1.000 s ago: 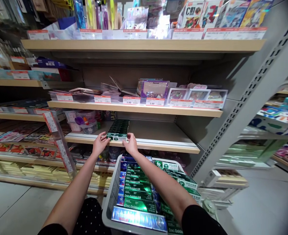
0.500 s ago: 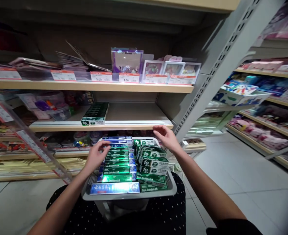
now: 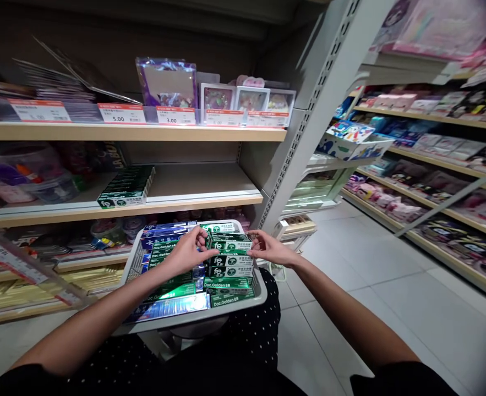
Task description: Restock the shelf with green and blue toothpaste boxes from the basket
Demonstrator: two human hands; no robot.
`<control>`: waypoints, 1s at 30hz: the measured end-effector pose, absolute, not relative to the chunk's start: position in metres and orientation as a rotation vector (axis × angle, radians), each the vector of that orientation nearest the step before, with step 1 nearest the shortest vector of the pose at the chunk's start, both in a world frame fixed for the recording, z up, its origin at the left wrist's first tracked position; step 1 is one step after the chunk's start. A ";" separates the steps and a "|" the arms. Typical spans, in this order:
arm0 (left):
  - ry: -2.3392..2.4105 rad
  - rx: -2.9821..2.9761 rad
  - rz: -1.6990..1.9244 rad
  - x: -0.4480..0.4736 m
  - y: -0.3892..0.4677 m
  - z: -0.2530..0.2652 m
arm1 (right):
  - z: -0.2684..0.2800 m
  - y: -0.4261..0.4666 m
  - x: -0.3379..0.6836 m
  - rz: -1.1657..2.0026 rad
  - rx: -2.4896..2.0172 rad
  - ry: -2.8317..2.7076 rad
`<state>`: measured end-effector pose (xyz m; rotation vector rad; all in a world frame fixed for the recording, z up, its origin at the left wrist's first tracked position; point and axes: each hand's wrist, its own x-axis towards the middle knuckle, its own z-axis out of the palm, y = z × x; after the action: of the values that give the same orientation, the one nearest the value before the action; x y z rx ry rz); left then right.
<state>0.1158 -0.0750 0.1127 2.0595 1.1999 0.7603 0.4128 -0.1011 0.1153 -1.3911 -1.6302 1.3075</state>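
A grey plastic basket (image 3: 261, 290) rests at my lap, filled with toothpaste boxes. Green toothpaste boxes (image 3: 231, 261) are stacked in its right half, with white ends marked "fe". My left hand (image 3: 191, 250) reaches over the left rows, its thumb and fingers closed at the left end of the upper green boxes. At their right end, my right hand (image 3: 271, 248) pinches with thumb and fingertips. How many boxes lie between the hands is unclear. Blue toothpaste boxes (image 3: 174, 305) lie along the near left side, and more green ones are partly hidden under my left forearm.
A shelf (image 3: 201, 184) ahead carries a row of green toothpaste boxes (image 3: 126, 187) beside clear tubs (image 3: 53, 184). Above it, another shelf holds packaged goods and price tags (image 3: 171, 115). A slotted metal upright (image 3: 309, 115) stands at right, with an aisle floor (image 3: 350, 264) beyond.
Both hands have come inward and down onto the green toothpaste boxes and closed at their ends. The view has turned right, so shelf and basket appear farther left.
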 end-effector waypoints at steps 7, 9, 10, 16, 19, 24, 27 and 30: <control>1.119 2.073 0.709 0.118 -0.099 0.102 | 0.096 -0.126 0.412 1.271 -1.306 -1.533; 1.104 2.029 0.721 0.116 -0.101 0.099 | 0.091 -0.130 0.410 1.267 -1.293 -1.492; 1.101 2.001 0.726 0.116 -0.102 0.098 | 0.089 -0.131 0.409 1.276 -1.299 -1.467; 1.085 1.809 0.859 0.111 -0.108 0.093 | 0.085 -0.135 0.400 1.331 -1.388 -1.308; 1.046 1.749 0.917 0.108 -0.110 0.092 | 0.086 -0.137 0.393 1.334 -1.394 -1.204; 1.027 1.654 0.860 0.099 -0.105 0.084 | 0.087 -0.141 0.379 1.331 -1.401 -1.169; 1.024 1.580 0.806 0.095 -0.101 0.081 | 0.085 -0.142 0.373 1.292 -1.406 -1.207; 1.040 1.593 0.843 0.094 -0.100 0.082 | 0.084 -0.142 0.371 1.253 -1.404 -1.236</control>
<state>0.0942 -0.1001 0.0816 1.5933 1.0401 0.8426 0.3708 -0.1420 0.0843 -1.4041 -1.2363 1.2527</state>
